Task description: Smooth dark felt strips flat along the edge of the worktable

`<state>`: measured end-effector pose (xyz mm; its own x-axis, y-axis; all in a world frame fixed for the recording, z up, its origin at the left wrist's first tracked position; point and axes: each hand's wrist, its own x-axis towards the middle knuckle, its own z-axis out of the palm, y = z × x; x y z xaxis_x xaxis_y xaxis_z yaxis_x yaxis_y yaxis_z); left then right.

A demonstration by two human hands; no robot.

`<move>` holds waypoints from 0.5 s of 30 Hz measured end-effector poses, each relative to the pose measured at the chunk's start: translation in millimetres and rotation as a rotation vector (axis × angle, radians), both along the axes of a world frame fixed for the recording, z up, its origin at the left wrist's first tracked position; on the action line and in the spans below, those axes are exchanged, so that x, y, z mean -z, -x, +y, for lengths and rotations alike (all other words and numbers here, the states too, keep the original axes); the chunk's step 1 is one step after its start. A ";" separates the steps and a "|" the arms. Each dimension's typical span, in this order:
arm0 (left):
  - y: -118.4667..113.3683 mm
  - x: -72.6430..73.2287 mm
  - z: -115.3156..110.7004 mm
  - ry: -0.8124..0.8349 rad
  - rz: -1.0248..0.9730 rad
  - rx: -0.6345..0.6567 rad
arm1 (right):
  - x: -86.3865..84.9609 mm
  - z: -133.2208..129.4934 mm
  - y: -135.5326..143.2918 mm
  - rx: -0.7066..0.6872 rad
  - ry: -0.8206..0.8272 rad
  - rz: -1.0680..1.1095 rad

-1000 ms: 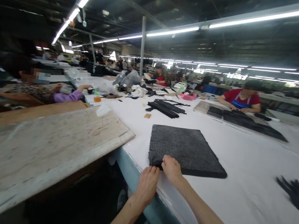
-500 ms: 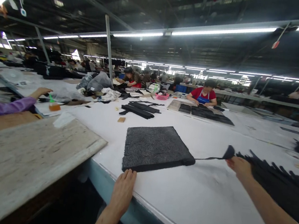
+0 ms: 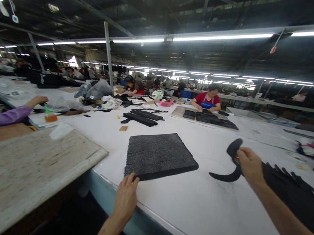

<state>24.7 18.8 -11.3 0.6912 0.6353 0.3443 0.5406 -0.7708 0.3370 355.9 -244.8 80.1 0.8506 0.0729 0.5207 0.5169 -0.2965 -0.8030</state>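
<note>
A square stack of dark grey, rough-faced fabric (image 3: 161,154) with a smooth black front edge lies on the white table. At its near left corner, my left hand (image 3: 127,194) has its fingers together and bent over the edge, gripping it; the thumb is hidden. Off to the right of the stack, my right hand (image 3: 250,165) is closed on a black fabric strip (image 3: 228,176). One end of the strip stands up above the fingers, and the other curves down to the left, apart from the stack. Beneath my right forearm are several long black strips (image 3: 292,199) in a pile.
Black strips (image 3: 141,119) and a small tan block (image 3: 123,128) lie beyond the stack. A stained board (image 3: 30,170) is at left, near a co-worker's purple sleeve (image 3: 5,118) and an orange-liquid bottle (image 3: 50,117). Across the table sits a co-worker in red (image 3: 208,100).
The strip in my right hand stretched to the stack's right corner; its end is now free and curls beside my raised hand. My left hand stays at the near corner.
</note>
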 end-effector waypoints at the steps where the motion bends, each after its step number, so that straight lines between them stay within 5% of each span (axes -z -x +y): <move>1: -2.8 -5.8 -6.5 0.114 -0.095 0.048 | 10.2 14.4 20.7 -0.068 0.043 -0.001; 5: -19.0 -26.5 -34.6 0.961 -0.357 0.248 | 55.5 69.2 116.3 -0.303 0.401 -0.236; 8: -28.2 -31.0 -42.1 1.390 -0.451 0.132 | 85.9 98.0 172.4 -0.367 0.707 -0.521; 11: -29.3 -24.2 -36.0 1.383 -0.410 0.015 | 105.7 112.4 201.0 -0.451 0.910 -0.696; 15: -24.5 -9.3 -23.3 1.219 -0.301 -0.021 | 115.6 114.6 213.5 -0.603 0.988 -0.723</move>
<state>49.2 -4.5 -2.0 0.6735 0.6606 -0.3317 0.3267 0.1364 0.9352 142.5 -130.2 -35.4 0.1163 0.9307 0.3468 0.9799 -0.1646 0.1130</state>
